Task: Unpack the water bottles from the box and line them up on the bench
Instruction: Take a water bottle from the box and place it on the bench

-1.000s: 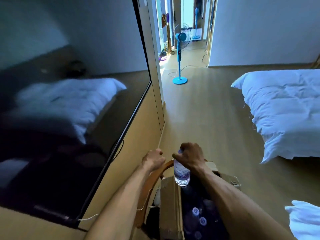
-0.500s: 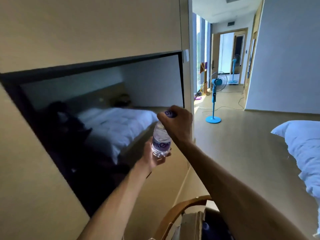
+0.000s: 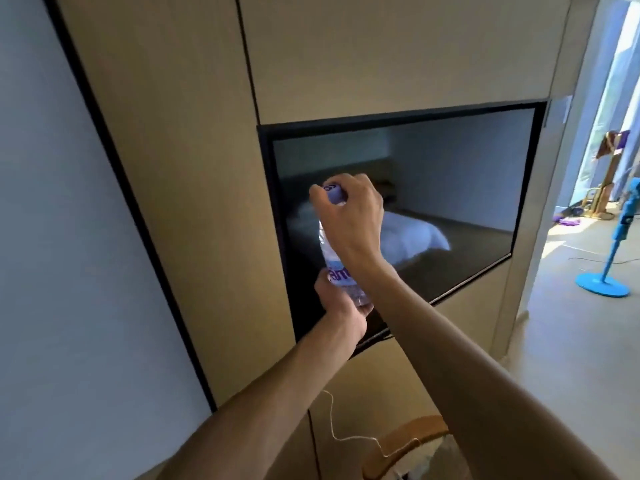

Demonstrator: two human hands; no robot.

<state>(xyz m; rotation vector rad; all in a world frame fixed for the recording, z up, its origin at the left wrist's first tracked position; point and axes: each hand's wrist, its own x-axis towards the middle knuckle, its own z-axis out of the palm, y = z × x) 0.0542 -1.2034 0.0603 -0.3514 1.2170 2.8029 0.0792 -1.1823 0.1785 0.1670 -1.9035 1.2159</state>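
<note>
A clear water bottle (image 3: 333,261) with a purple cap and a blue-and-purple label is held upright in the air in front of the dark screen. My right hand (image 3: 351,216) grips its cap and neck from above. My left hand (image 3: 341,308) grips its lower part from below. The box and the bench are out of view.
A large dark screen (image 3: 450,202) is set into the tan wall panels (image 3: 194,168) straight ahead. A curved wooden chair back (image 3: 405,445) shows at the bottom edge, with a thin white cord (image 3: 332,424) beside it. A blue standing fan (image 3: 613,268) is on the floor at right.
The bottle came up out of the box in my right hand, and my left hand took hold of its bottom. My view swung up and left, away from the box, toward the wall.
</note>
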